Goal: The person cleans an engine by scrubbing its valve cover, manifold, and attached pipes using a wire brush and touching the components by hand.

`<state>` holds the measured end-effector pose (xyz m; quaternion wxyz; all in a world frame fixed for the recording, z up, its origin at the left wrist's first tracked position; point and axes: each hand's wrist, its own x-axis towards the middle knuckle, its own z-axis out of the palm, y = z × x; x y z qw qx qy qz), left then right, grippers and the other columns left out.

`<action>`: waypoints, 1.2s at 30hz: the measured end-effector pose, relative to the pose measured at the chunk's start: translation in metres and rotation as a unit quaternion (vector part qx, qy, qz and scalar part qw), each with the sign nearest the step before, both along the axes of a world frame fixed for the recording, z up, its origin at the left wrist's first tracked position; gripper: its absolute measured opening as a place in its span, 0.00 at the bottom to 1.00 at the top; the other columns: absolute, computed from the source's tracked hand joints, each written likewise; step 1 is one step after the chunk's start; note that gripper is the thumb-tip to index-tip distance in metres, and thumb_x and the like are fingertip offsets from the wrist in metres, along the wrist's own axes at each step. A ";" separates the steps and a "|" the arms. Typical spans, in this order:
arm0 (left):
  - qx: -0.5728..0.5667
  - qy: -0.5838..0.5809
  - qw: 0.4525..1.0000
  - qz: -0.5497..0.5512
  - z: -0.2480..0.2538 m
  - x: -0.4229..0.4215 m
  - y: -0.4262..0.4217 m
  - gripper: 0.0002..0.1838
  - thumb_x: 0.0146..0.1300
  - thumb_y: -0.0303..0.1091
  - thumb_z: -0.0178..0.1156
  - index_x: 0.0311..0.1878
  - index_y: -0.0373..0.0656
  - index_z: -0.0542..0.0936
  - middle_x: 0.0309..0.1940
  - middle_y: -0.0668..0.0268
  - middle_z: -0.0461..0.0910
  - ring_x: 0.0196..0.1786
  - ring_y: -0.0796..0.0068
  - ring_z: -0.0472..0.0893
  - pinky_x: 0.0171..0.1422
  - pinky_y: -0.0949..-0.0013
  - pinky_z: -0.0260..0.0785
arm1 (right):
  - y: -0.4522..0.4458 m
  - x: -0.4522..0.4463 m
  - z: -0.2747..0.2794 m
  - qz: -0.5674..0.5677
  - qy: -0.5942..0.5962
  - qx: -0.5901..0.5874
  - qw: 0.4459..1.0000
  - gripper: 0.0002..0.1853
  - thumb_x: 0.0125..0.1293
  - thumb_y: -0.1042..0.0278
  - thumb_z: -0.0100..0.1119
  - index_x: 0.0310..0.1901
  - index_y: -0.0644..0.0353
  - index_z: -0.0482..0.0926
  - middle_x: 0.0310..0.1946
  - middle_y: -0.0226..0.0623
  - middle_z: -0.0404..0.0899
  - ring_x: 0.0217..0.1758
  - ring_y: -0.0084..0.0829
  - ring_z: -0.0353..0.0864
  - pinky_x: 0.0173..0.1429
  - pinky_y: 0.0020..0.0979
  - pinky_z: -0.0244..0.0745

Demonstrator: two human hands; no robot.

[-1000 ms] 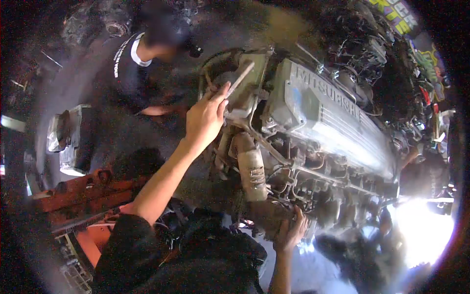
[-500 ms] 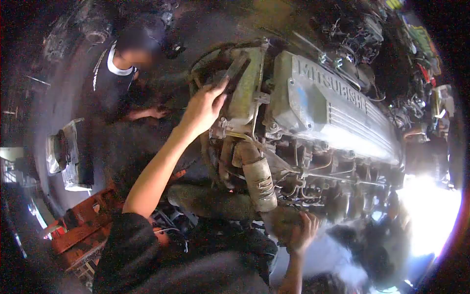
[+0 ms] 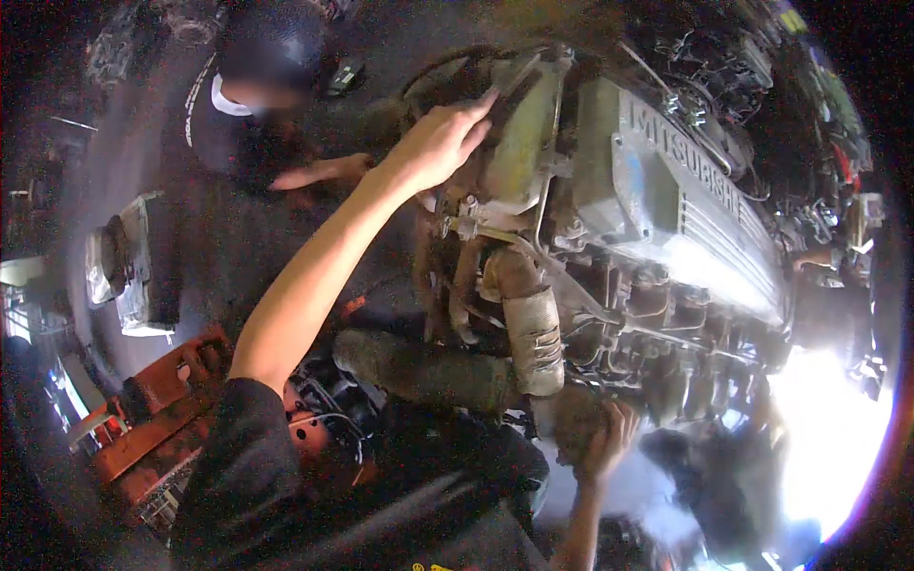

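Note:
My left hand (image 3: 443, 147) is closed round a thin flat bar (image 3: 520, 76), which points up and to the right over a greenish, worn cover (image 3: 526, 147) at the engine's end. Lower down, the fingers of my right hand (image 3: 609, 443) curl over a dark, rounded engine part (image 3: 574, 419) below a wrapped pipe (image 3: 533, 338). Beside the cover lies the large grey valve cover (image 3: 705, 228), marked MITSUBISHI, of the engine. Thin pipes and fittings (image 3: 619, 319) run along the engine's near side.
At the upper left a person (image 3: 238, 133) in a dark shirt leans over with an arm reaching toward the engine. An orange metal frame (image 3: 162, 419) stands at the lower left. A thick dark hose (image 3: 419, 371) crosses below my left arm. Bright light glares at the right.
The view has shifted, and the engine now appears farther right. My left hand with the bar is higher and farther right in view. My right hand stays on the rounded part.

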<state>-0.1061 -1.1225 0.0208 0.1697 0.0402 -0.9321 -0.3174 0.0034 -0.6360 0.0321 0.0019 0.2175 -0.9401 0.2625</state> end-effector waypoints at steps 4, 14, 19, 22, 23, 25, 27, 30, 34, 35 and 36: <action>0.016 -0.025 1.000 -0.007 0.006 -0.002 0.020 0.26 0.75 0.36 0.52 0.73 0.40 0.66 0.33 0.39 0.80 0.37 0.42 0.83 0.42 0.50 0.74 | 0.003 0.001 -0.001 -0.006 0.001 0.002 1.000 0.17 0.63 0.64 0.50 0.50 0.61 0.79 0.47 0.47 0.76 0.54 0.49 0.74 0.62 0.47 0.67; -0.055 -0.025 0.995 0.077 0.004 -0.025 0.053 0.26 0.74 0.34 0.49 0.72 0.33 0.64 0.25 0.39 0.80 0.27 0.42 0.83 0.35 0.46 0.78 | 0.004 0.001 -0.004 -0.021 -0.008 -0.020 1.000 0.26 0.72 0.46 0.44 0.50 0.63 0.79 0.49 0.49 0.78 0.55 0.50 0.74 0.63 0.49 0.65; -0.032 -0.106 0.992 0.059 0.011 -0.009 0.052 0.29 0.75 0.33 0.48 0.74 0.31 0.59 0.23 0.41 0.79 0.24 0.45 0.82 0.33 0.46 0.75 | -0.002 0.000 0.009 0.011 0.004 -0.033 0.999 0.22 0.70 0.54 0.47 0.52 0.64 0.80 0.49 0.52 0.78 0.54 0.54 0.75 0.61 0.52 0.68; -0.056 -0.095 0.992 0.069 0.008 -0.053 0.040 0.28 0.75 0.34 0.47 0.72 0.27 0.60 0.29 0.41 0.82 0.31 0.42 0.84 0.37 0.45 0.77 | 0.000 0.001 0.006 0.025 0.008 -0.012 1.000 0.21 0.70 0.57 0.46 0.52 0.64 0.79 0.49 0.53 0.78 0.53 0.55 0.74 0.60 0.52 0.69; -0.054 -0.092 0.992 0.071 0.006 -0.062 0.041 0.28 0.75 0.34 0.47 0.72 0.27 0.60 0.29 0.41 0.82 0.31 0.42 0.84 0.37 0.45 0.77 | -0.001 0.001 0.006 0.014 0.005 -0.023 1.000 0.21 0.70 0.57 0.45 0.50 0.66 0.80 0.48 0.52 0.78 0.53 0.53 0.75 0.61 0.51 0.68; -0.076 -0.105 0.985 0.113 0.005 -0.073 0.046 0.27 0.75 0.35 0.46 0.71 0.26 0.61 0.33 0.40 0.83 0.38 0.40 0.84 0.43 0.44 0.78 | -0.003 0.000 0.004 0.003 0.006 -0.033 0.999 0.22 0.70 0.56 0.44 0.48 0.67 0.80 0.47 0.51 0.79 0.53 0.51 0.75 0.62 0.49 0.67; -0.045 -0.110 0.989 0.089 0.007 -0.059 0.043 0.27 0.76 0.35 0.45 0.71 0.26 0.62 0.34 0.38 0.82 0.40 0.39 0.84 0.46 0.44 0.77 | -0.002 0.000 0.002 -0.003 0.008 -0.041 0.999 0.22 0.70 0.57 0.44 0.49 0.66 0.81 0.47 0.51 0.79 0.53 0.50 0.75 0.62 0.48 0.67; 0.020 -0.145 0.988 0.056 0.035 -0.020 0.055 0.27 0.76 0.36 0.45 0.72 0.28 0.62 0.39 0.36 0.82 0.44 0.37 0.83 0.52 0.43 0.75 | 0.001 -0.001 0.000 0.016 0.021 -0.056 0.998 0.21 0.70 0.57 0.45 0.49 0.66 0.81 0.48 0.50 0.79 0.53 0.50 0.75 0.63 0.47 0.67; 0.077 -0.189 0.979 0.027 0.055 0.010 0.079 0.29 0.77 0.38 0.45 0.75 0.32 0.59 0.46 0.34 0.80 0.50 0.36 0.81 0.59 0.42 0.71 | -0.002 -0.001 0.004 0.010 0.005 -0.051 0.999 0.22 0.70 0.57 0.45 0.49 0.67 0.81 0.49 0.50 0.79 0.54 0.50 0.75 0.63 0.47 0.67; 0.017 -0.133 0.990 0.054 0.027 0.002 0.075 0.27 0.77 0.38 0.45 0.73 0.32 0.61 0.48 0.34 0.79 0.53 0.36 0.80 0.61 0.43 0.70 | -0.005 -0.002 0.006 0.016 0.014 -0.043 0.999 0.22 0.70 0.57 0.45 0.49 0.67 0.81 0.48 0.50 0.79 0.54 0.50 0.75 0.62 0.47 0.67; 0.018 -0.135 0.989 0.057 0.026 -0.010 0.068 0.27 0.77 0.38 0.45 0.73 0.32 0.61 0.48 0.34 0.79 0.53 0.36 0.80 0.61 0.43 0.70 | -0.005 -0.001 0.005 0.019 0.011 -0.042 0.999 0.22 0.70 0.57 0.45 0.49 0.67 0.81 0.48 0.50 0.79 0.54 0.50 0.75 0.62 0.47 0.67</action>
